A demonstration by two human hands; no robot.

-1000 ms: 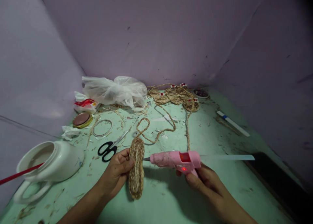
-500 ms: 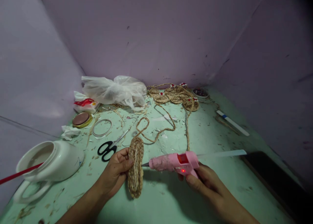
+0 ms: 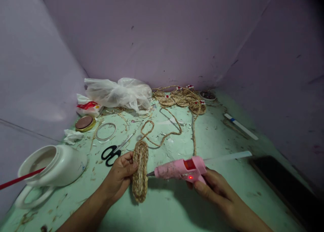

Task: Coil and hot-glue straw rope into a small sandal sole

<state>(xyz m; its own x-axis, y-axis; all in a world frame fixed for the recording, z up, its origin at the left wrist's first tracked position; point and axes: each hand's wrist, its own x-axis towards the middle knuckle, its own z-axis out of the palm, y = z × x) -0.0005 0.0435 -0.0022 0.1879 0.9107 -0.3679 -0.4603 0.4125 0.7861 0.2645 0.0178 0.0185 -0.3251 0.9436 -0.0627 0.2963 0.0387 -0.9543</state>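
Note:
Upright in my left hand [image 3: 123,173] is a long oval coil of braided straw rope [image 3: 140,178], pinched at its left edge between thumb and fingers. My right hand [image 3: 212,186] grips a pink hot glue gun [image 3: 179,169] by its handle. The gun's dark nozzle points left and meets the coil's right edge, or nearly so. A red light glows on the gun's side, and a clear glue stick [image 3: 235,156] sticks out of its back. From the coil's top a loose braided rope [image 3: 174,133] winds over the table toward the back.
Black-handled scissors [image 3: 111,155] lie left of the coil, near a tape ring [image 3: 106,132]. A white pitcher [image 3: 68,166] rests on its side at left. Behind are a plastic bag [image 3: 121,95] and woven discs with beads [image 3: 182,98]. A dark phone-like slab [image 3: 278,184] lies right.
The glue gun's nozzle has moved slightly down along the coil's right edge, and its rear has tipped up a little. My left hand keeps its hold on the coil.

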